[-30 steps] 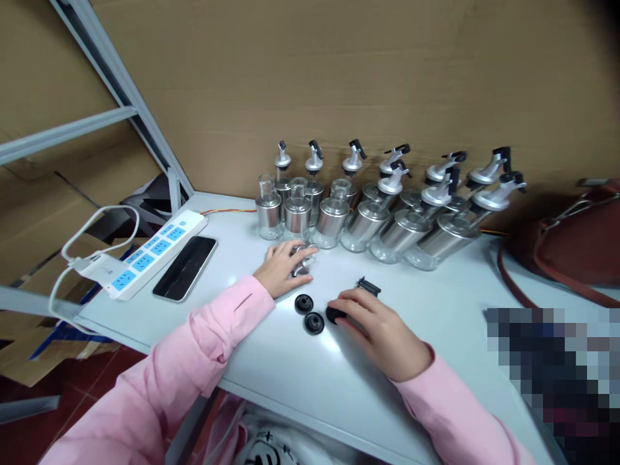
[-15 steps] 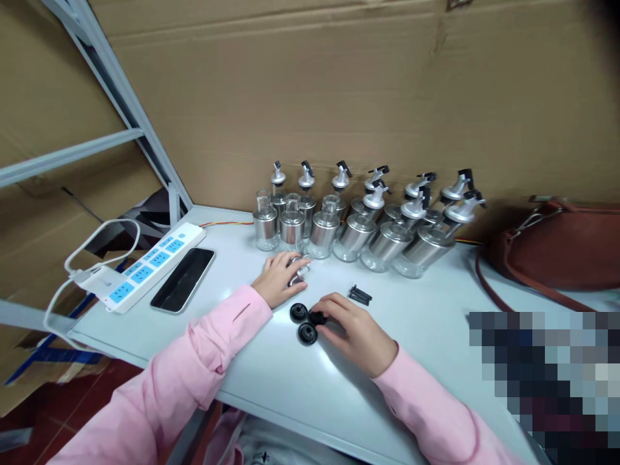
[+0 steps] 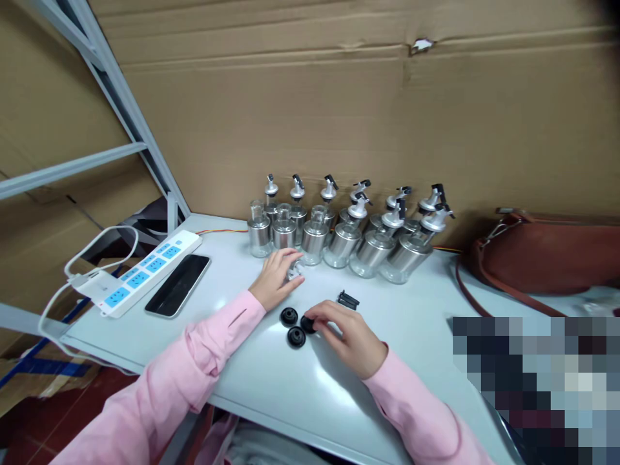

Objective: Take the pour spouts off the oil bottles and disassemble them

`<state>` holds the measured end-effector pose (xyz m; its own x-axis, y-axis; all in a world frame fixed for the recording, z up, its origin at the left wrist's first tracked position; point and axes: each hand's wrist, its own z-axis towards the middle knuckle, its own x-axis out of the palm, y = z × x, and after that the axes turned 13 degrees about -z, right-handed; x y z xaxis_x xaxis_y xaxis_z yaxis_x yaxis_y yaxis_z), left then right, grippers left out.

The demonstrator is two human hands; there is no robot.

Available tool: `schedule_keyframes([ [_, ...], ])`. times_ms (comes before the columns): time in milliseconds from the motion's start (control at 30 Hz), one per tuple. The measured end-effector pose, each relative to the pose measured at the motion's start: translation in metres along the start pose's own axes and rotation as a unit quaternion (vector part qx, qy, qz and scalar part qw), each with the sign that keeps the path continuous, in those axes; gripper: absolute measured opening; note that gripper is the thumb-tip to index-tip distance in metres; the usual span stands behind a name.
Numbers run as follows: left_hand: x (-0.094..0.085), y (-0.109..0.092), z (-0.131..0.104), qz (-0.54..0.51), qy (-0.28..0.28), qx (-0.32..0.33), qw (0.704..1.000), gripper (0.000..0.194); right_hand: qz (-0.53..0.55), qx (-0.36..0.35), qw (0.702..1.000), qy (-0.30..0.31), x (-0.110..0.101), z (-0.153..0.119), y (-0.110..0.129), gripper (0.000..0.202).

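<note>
My left hand (image 3: 277, 279) is curled round some small silvery metal parts (image 3: 294, 268) on the white table, partly hidden by its fingers. My right hand (image 3: 346, 332) has thumb and fingertips closed on a round black cap (image 3: 307, 324) lying on the table. Two more black caps, one at the upper left (image 3: 289, 316) and one at the lower left (image 3: 296, 336), lie beside it. Behind my right hand is a small group of black sticks (image 3: 348, 299). Glass bottles with metal sleeves (image 3: 343, 242) stand in two rows at the back, several topped with silver pourers (image 3: 358, 206).
On the left of the table (image 3: 252, 381) lie a white power strip (image 3: 151, 271) with a cable and a black phone (image 3: 178, 286). A brown bag (image 3: 547, 252) and its strap are at the right. Cardboard (image 3: 271, 110) rises behind the bottles, beside a grey metal frame (image 3: 140, 139).
The camera view has shifted, so the bottles and table items appear lower and further left. Both hands remain at the same parts, and the black caps keep nearly the same arrangement.
</note>
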<state>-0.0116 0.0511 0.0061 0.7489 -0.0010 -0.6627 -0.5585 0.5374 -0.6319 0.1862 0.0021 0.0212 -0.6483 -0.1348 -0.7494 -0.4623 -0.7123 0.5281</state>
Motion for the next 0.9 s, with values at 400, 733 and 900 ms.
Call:
schedule_keyframes([
  [400,0.0,-0.072,0.114,-0.084,-0.092,0.052,0.991,0.061,0.015,0.016,0.989,-0.148,-0.009,-0.003,0.008,0.023],
  [733,0.008,-0.077,0.147,-0.093,-0.099,0.024,0.99,0.036,-0.053,0.013,0.947,-0.317,-0.025,-0.008,0.005,0.024],
  [900,-0.022,-0.093,0.106,-0.2,-0.195,0.116,0.953,0.035,-0.156,0.009,0.905,-0.396,-0.034,-0.006,-0.003,0.028],
])
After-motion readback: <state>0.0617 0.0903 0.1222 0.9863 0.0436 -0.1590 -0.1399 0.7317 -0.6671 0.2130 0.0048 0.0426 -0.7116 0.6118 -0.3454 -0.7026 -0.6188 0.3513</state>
